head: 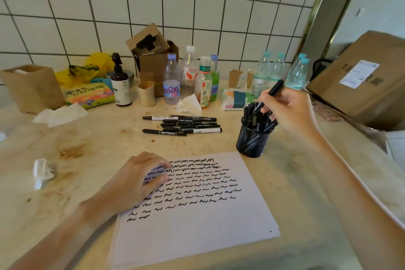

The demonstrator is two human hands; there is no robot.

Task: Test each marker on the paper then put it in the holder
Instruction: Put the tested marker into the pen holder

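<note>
Under both hands is a pale stone table (pixel 98 138) with brown stains, set against a white tiled wall (pixel 197 6). The left hand (pixel 140 178) lies flat on the paper (pixel 197 226), fingers loose. The right hand (pixel 289 112) pinches a black marker (pixel 270 94) over the mesh holder (pixel 252 140). More markers (pixel 182 125) lie between the hands, farther back. Bottles (pixel 188 74) stand behind them.
</note>
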